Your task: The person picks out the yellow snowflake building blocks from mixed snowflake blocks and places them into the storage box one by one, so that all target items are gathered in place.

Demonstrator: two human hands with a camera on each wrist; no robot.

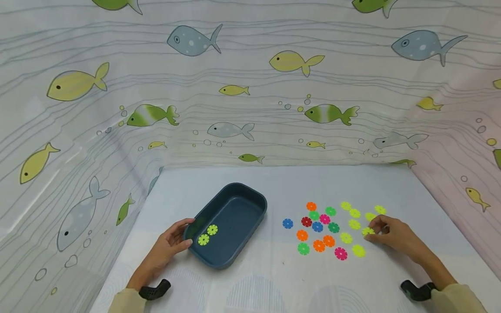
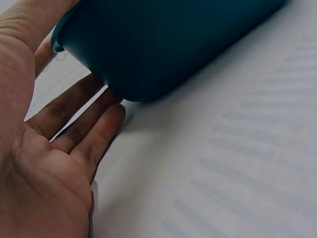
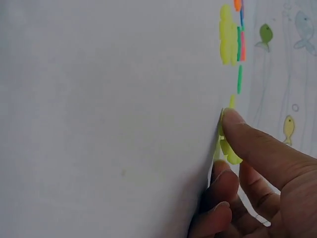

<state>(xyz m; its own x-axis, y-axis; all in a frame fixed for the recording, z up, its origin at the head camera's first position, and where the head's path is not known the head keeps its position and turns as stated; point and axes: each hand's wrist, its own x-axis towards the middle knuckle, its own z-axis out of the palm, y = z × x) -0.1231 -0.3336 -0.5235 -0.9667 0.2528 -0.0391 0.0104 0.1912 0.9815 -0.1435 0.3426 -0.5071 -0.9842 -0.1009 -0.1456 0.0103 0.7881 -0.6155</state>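
Note:
My left hand (image 1: 170, 241) grips the near left end of a dark blue plastic tray (image 1: 250, 234), thumb at its rim and fingers along its outer wall (image 2: 129, 54). Two yellow notched plastic discs (image 1: 203, 239) lie inside on the tray's floor. To the right, my right hand (image 1: 395, 234) pinches a yellow notched disc (image 1: 367, 231) by its edge between thumb and fingers. From the right wrist, that disc (image 3: 221, 124) appears nearly edge-on at the thumb tip. Other yellow discs (image 1: 354, 224) lie close around this hand.
Left of the yellow discs are scattered orange (image 1: 318, 245), blue (image 1: 287, 223), green (image 1: 303, 248), pink (image 1: 341, 253) and dark red discs (image 1: 306, 221). A fish-patterned curtain (image 1: 235, 108) rises behind the white table (image 1: 266, 269) and along both its sides.

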